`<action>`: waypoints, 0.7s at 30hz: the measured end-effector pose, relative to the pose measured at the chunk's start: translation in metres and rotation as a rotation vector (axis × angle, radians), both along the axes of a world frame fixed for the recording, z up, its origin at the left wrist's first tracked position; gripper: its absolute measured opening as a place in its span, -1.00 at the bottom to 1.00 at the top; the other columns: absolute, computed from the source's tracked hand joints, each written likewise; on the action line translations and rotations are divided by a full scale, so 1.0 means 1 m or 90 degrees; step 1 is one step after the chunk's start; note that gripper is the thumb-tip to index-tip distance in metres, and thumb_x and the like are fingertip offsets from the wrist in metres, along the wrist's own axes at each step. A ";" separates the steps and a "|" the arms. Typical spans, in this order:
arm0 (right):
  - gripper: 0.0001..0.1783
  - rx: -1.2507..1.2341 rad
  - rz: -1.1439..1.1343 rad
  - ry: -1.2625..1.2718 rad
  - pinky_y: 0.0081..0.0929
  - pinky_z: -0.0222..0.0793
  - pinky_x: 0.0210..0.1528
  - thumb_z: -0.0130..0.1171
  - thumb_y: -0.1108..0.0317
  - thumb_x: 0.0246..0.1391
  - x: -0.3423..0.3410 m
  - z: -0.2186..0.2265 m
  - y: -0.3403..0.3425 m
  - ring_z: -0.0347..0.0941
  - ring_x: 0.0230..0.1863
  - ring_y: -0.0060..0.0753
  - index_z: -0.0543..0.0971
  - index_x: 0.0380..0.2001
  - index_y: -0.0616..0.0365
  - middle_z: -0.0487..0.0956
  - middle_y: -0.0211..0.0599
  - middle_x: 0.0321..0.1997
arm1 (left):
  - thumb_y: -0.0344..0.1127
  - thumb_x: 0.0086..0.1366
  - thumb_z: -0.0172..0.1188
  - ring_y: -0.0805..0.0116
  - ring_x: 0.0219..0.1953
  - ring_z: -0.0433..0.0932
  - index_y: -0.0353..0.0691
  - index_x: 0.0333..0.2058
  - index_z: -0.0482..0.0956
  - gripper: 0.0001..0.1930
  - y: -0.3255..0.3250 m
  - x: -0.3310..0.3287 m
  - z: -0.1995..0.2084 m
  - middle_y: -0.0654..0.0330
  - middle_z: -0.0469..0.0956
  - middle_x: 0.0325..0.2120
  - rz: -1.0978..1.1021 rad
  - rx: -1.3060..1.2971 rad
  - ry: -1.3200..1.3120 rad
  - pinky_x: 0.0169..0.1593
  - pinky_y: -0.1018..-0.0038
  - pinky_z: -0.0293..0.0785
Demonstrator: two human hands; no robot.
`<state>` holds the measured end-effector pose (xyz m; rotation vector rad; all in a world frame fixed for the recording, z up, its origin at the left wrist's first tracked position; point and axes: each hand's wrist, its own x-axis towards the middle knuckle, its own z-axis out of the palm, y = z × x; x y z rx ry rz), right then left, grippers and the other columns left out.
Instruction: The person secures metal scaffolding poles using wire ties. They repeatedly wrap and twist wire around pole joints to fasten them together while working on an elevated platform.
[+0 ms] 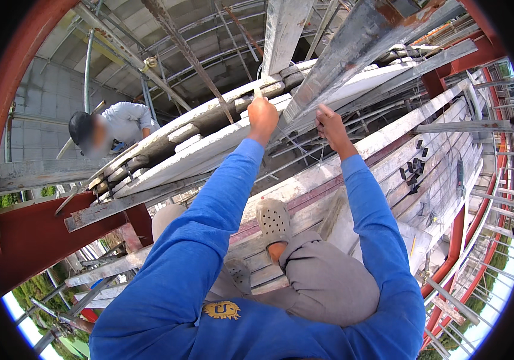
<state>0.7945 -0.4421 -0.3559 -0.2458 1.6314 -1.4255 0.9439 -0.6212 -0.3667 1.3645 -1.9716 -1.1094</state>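
"Starting with the grip, what can be made out?"

"The left hand (pixel 263 119) is curled, with one finger raised toward the edge of the curved board (pixel 197 112), near the foot of the pale post (pixel 282 36). The right hand (pixel 332 128) is curled too, just beside the slanted beam (pixel 344 66). Whether anything thin is pinched in either cannot be told."

"And where does the beam lie?"

"Its lower end is seen between the two hands; the rest is sloped up and to the right."

"How is this best handled?"

"Any pull should probably be made slowly and evenly by both arms, with the knuckles kept clear of the beam's edges, where they could be scraped."

"What of the footing?"

"One clog (pixel 273 222) is set on the planks (pixel 317 179), so weight is best kept back over it. A co-worker (pixel 129 120) is seen beyond the curved board; nothing should be let slip that way."
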 end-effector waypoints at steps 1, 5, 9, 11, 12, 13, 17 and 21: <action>-0.58 -0.017 -0.006 0.001 -0.55 0.27 -0.47 0.07 0.40 0.46 0.002 0.002 0.007 0.24 -0.52 -0.60 0.45 0.33 0.14 0.39 -0.51 -0.45 | -0.42 0.46 0.08 -0.16 -0.36 0.69 -0.45 0.29 0.44 -0.54 0.018 0.008 0.010 -0.18 0.71 -0.39 0.019 0.022 0.063 -0.23 0.05 0.57; -0.32 -0.030 0.069 -0.027 -0.51 0.35 -0.45 0.05 0.42 0.48 -0.001 0.014 0.012 0.34 -0.48 -0.57 0.16 0.57 0.21 0.48 -0.42 -0.39 | -0.44 0.53 -0.01 0.06 -0.47 0.65 -0.34 0.49 0.18 -0.41 0.058 0.030 -0.007 -0.08 0.67 -0.46 0.022 0.145 0.161 -0.32 0.10 0.51; -0.29 -0.046 0.092 -0.030 -0.49 0.48 -0.39 0.10 0.42 0.46 -0.003 0.012 0.022 0.42 -0.44 -0.58 0.15 0.58 0.18 0.53 -0.38 -0.33 | -0.46 0.57 -0.04 0.42 -0.52 0.55 -0.18 0.56 0.06 -0.36 0.079 0.029 0.006 0.16 0.59 -0.45 -0.014 0.321 0.176 -0.43 0.36 0.50; -0.32 -0.025 0.089 -0.013 -0.47 0.51 -0.40 0.10 0.47 0.45 0.000 0.013 0.020 0.44 -0.44 -0.56 0.21 0.57 0.09 0.55 -0.34 -0.33 | -0.46 0.60 -0.06 0.49 -0.53 0.51 -0.10 0.59 -0.01 -0.33 0.082 0.024 0.015 0.25 0.53 -0.44 -0.037 0.391 0.201 -0.46 0.48 0.49; -0.32 -0.014 0.087 -0.004 -0.47 0.53 -0.41 0.09 0.49 0.45 0.001 0.013 0.019 0.45 -0.44 -0.55 0.25 0.56 0.05 0.55 -0.32 -0.32 | -0.48 0.59 -0.06 0.48 -0.53 0.52 -0.06 0.61 -0.08 -0.29 0.084 0.022 0.013 0.23 0.54 -0.42 -0.047 0.408 0.218 -0.44 0.48 0.52; -0.31 -0.009 0.091 0.007 -0.46 0.55 -0.40 0.10 0.50 0.44 0.002 0.014 0.018 0.47 -0.44 -0.54 0.24 0.56 0.05 0.56 -0.30 -0.32 | -0.50 0.58 -0.06 0.48 -0.53 0.52 -0.06 0.61 -0.08 -0.28 0.085 0.023 0.011 0.23 0.54 -0.42 -0.045 0.403 0.230 -0.43 0.47 0.54; -0.29 -0.004 0.102 0.051 -0.45 0.60 -0.38 0.10 0.53 0.41 0.007 0.011 0.016 0.54 -0.44 -0.50 0.24 0.57 0.02 0.59 -0.27 -0.32 | -0.53 0.56 -0.05 0.45 -0.50 0.57 -0.09 0.59 -0.05 -0.29 0.090 0.025 -0.003 0.19 0.57 -0.41 -0.033 0.367 0.269 -0.39 0.44 0.59; -0.26 0.031 0.109 0.097 -0.46 0.60 -0.36 0.14 0.47 0.41 0.016 0.003 0.014 0.59 -0.44 -0.49 0.16 0.58 0.12 0.63 -0.28 -0.31 | -0.45 0.52 0.05 0.24 -0.44 0.69 -0.17 0.49 0.13 -0.38 0.103 0.021 -0.004 0.09 0.67 -0.42 0.004 0.274 0.187 -0.32 0.26 0.60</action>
